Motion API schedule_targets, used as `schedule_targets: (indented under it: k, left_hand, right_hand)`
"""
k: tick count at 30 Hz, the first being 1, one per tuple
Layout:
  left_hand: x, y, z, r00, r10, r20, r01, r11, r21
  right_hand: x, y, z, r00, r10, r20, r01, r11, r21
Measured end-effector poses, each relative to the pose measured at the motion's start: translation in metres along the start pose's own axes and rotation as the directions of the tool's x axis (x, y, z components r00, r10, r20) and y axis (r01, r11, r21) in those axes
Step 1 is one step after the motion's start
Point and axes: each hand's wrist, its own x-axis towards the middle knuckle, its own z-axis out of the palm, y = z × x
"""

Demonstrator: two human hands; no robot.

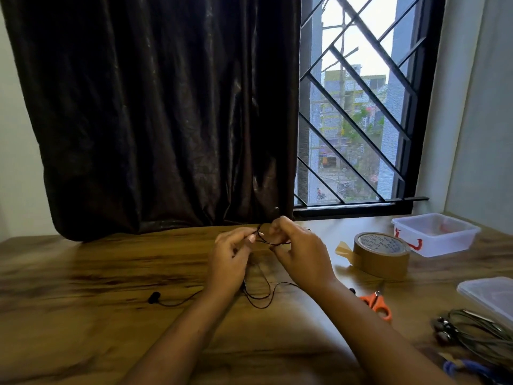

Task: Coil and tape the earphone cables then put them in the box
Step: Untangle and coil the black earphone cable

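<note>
Wood-grain brown surface [83,273] runs under a dark curtain and a barred window. Both hands are raised above it: the left hand [231,255] and right hand [298,252] each have their grip pinched on a thin black earphone cable [273,241], forming small loops between them, apparently to coil it. Its loose tail and earbud [154,297] trail below. Brown tape roll [381,254], orange-handled scissors [377,304] and clear plastic box [435,234] wait rightward, within reach.
</note>
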Motion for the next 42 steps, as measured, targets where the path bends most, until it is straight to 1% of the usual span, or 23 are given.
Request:
schedule_targets:
  k: [3,5,6,7,9,11,13,15,17,20,22,23,24,26,28,29,30,31,33,35,38,40,42]
  left_hand:
    - [0.005,0.002,-0.007,0.970,-0.107,-0.219,0.078,0.988,-0.135]
    - [0.012,0.001,-0.017,0.915,-0.224,-0.337,0.117,0.944,-0.308]
    - [0.015,0.000,-0.024,0.879,-0.284,-0.383,0.129,0.915,-0.382]
    - [0.019,-0.002,-0.030,0.842,-0.337,-0.421,0.135,0.888,-0.440]
    - [0.024,-0.004,-0.043,0.774,-0.405,-0.487,0.138,0.858,-0.494]
    - [0.027,-0.006,-0.055,0.725,-0.438,-0.531,0.157,0.856,-0.492]
    - [0.030,-0.009,-0.064,0.687,-0.478,-0.547,0.193,0.846,-0.497]
    - [0.031,-0.010,-0.068,0.667,-0.519,-0.535,0.223,0.824,-0.521]
    - [0.031,-0.010,-0.069,0.646,-0.549,-0.531,0.239,0.806,-0.542]
    - [0.030,-0.012,-0.074,0.603,-0.565,-0.563,0.235,0.801,-0.551]
    - [0.031,-0.016,-0.079,0.565,-0.577,-0.590,0.240,0.799,-0.552]
    - [0.030,-0.018,-0.082,0.556,-0.578,-0.597,0.243,0.800,-0.548]
    - [0.029,-0.020,-0.083,0.565,-0.564,-0.602,0.245,0.812,-0.530]
    - [0.025,-0.023,-0.080,0.654,-0.471,-0.592,0.248,0.873,-0.420]
    - [0.019,-0.018,-0.068,0.799,-0.335,-0.499,0.220,0.936,-0.276]
    - [0.016,-0.012,-0.059,0.863,-0.277,-0.422,0.206,0.957,-0.206]
    - [0.013,-0.006,-0.049,0.917,-0.221,-0.333,0.189,0.974,-0.126]
    - [0.009,0.001,-0.038,0.957,-0.169,-0.235,0.164,0.986,-0.039]
    - [0.003,0.015,-0.019,0.997,-0.056,-0.057,0.060,0.996,0.072]
    - [-0.001,0.020,-0.012,0.998,0.046,0.038,-0.049,0.995,0.087]
    - [0.002,0.013,-0.020,0.994,0.098,0.050,-0.104,0.983,0.154]
    - [0.006,0.003,-0.030,0.998,0.043,0.038,-0.048,0.987,0.153]
    - [0.012,-0.005,-0.039,0.997,-0.042,0.072,0.033,0.993,0.116]
  right_hand:
    - [0.001,0.011,0.003,0.978,0.209,0.005,-0.207,0.962,0.177]
    - [0.001,0.021,0.004,0.908,0.413,-0.066,-0.383,0.885,0.264]
    - [0.001,0.025,0.002,0.849,0.517,-0.113,-0.459,0.826,0.328]
    - [0.002,0.030,-0.001,0.779,0.612,-0.135,-0.520,0.751,0.407]
    - [0.006,0.035,-0.010,0.630,0.773,-0.081,-0.595,0.546,0.590]
    - [0.011,0.037,-0.021,0.488,0.871,0.055,-0.632,0.309,0.710]
    - [0.013,0.038,-0.029,0.394,0.899,0.189,-0.655,0.131,0.745]
    - [0.015,0.037,-0.036,0.383,0.879,0.285,-0.601,0.003,0.799]
    - [0.016,0.035,-0.043,0.461,0.821,0.337,-0.488,-0.082,0.869]
    - [0.020,0.030,-0.051,0.569,0.767,0.298,-0.352,-0.100,0.931]
    - [0.020,0.026,-0.056,0.633,0.733,0.250,-0.278,-0.087,0.957]
    - [0.020,0.026,-0.058,0.676,0.693,0.250,-0.288,-0.063,0.956]
    - [0.019,0.026,-0.059,0.729,0.635,0.256,-0.337,0.007,0.942]
    - [0.015,0.031,-0.052,0.785,0.552,0.281,-0.484,0.263,0.835]
    - [0.009,0.026,-0.038,0.767,0.609,0.202,-0.567,0.495,0.659]
    - [0.007,0.019,-0.031,0.788,0.607,0.102,-0.553,0.626,0.550]
    - [0.006,0.012,-0.023,0.849,0.528,0.024,-0.481,0.754,0.448]
    - [0.005,0.005,-0.017,0.919,0.395,0.017,-0.371,0.846,0.383]
    - [0.000,-0.012,-0.003,0.978,0.148,0.144,-0.192,0.912,0.363]
    - [-0.003,-0.020,0.006,0.971,0.018,0.236,-0.102,0.932,0.348]
    - [-0.002,-0.017,0.002,0.978,0.072,0.195,-0.147,0.900,0.409]
    - [0.004,-0.006,-0.009,0.982,0.171,0.074,-0.186,0.928,0.322]
    - [0.010,0.012,-0.020,0.938,0.340,-0.073,-0.308,0.910,0.279]
